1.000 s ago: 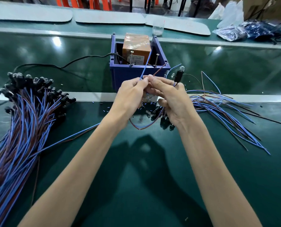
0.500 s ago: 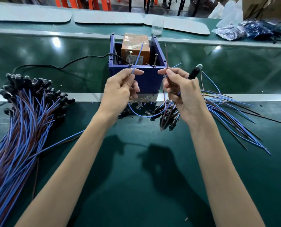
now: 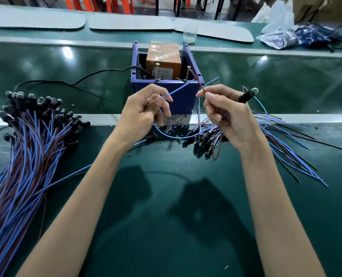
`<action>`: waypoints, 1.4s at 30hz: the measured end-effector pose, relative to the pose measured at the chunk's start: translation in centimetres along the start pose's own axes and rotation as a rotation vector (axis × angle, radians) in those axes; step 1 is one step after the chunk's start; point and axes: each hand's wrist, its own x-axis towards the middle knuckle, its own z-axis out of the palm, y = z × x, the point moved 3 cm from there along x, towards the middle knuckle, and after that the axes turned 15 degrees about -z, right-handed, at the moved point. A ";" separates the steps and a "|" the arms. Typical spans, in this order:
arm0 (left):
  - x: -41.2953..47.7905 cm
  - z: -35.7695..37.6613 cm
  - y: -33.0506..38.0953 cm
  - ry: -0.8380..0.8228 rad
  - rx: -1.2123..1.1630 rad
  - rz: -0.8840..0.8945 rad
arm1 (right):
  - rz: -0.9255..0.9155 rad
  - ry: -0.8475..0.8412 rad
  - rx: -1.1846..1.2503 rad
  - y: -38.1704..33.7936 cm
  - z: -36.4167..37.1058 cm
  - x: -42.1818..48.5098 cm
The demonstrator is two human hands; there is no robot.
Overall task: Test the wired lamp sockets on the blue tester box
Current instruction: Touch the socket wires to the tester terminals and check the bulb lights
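Observation:
The blue tester box [image 3: 184, 96] stands at the middle of the green bench, an orange block inside and two screws [image 3: 188, 72] rising at its front rim. My left hand [image 3: 142, 112] pinches a blue wire [image 3: 178, 90] whose tip points toward the box's front rim. My right hand [image 3: 226, 114] pinches a brown wire [image 3: 198, 80] that reaches up beside the right screw. The same hand also holds a black lamp socket [image 3: 246, 96] with a clear bulb, sticking out to the right.
A big bundle of wired sockets [image 3: 26, 136] lies at the left. More sockets [image 3: 202, 138] and loose blue and brown wires [image 3: 286, 140] spread at the right. A black cable [image 3: 86, 78] runs into the box. A clear cup [image 3: 190, 35] and plastic bags [image 3: 298, 37] sit behind.
My hands have spread apart from together in front of the box. The blue wire went left, the brown wire right, and both tips now lean toward the box's screws.

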 end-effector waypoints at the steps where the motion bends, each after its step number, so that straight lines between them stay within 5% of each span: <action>1: 0.0 0.0 0.0 -0.002 -0.002 0.002 | -0.001 -0.010 0.004 0.1 0.0 0.0; 6: 0.1 -0.1 -0.1 0.035 -0.036 -0.005 | 0.010 0.011 -0.019 0.6 -0.4 0.2; 12: 0.7 -0.8 -1.3 0.339 -0.135 -0.213 | 0.142 0.422 -0.038 2.5 -1.3 0.7; 17: 0.9 -1.3 -1.9 0.447 -0.092 -0.264 | 0.157 0.557 -0.083 3.3 -1.3 0.9; 42: 2.0 -1.3 -1.7 0.421 -0.213 -0.342 | 0.150 0.400 -0.162 3.3 -0.6 1.2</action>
